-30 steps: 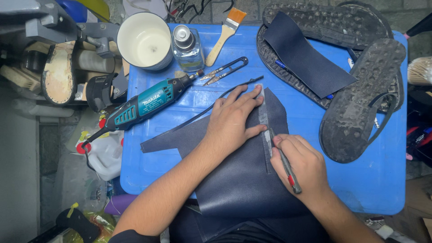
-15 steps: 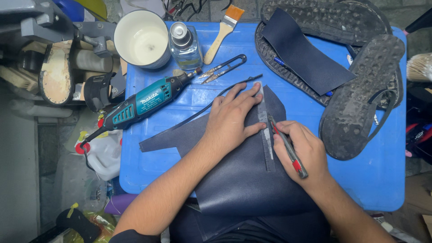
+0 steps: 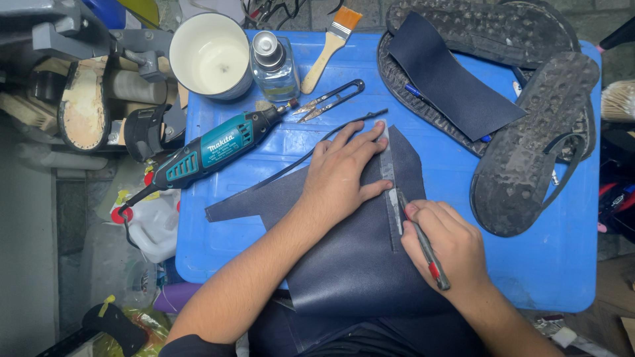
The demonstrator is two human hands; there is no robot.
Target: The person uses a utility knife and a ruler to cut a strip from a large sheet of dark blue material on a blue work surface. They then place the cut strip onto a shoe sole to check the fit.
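A dark navy leather sheet [image 3: 344, 264] lies on a blue plastic surface [image 3: 549, 264] and hangs over its near edge. A narrow metal ruler [image 3: 390, 178] rests on the leather, running away from me. My left hand [image 3: 344, 175] lies flat on the leather, its fingertips pressing the ruler's left side. My right hand [image 3: 450, 248] grips a slim knife [image 3: 430, 261] with a red-marked handle. The blade tip touches the leather at the ruler's right edge, about halfway along it.
A teal rotary tool [image 3: 211, 149], a white cup [image 3: 210, 54], a glass bottle [image 3: 272, 63], a brush [image 3: 331, 43] and thread snips [image 3: 331, 102] lie at the back left. Two black shoe soles [image 3: 529, 152] and a navy leather piece [image 3: 450, 86] fill the right. A shoe on a stand [image 3: 83, 102] sits off the left edge.
My right hand slid the knife away along the ruler, then drew it back toward me. My left hand stayed pressed on the ruler and leather.
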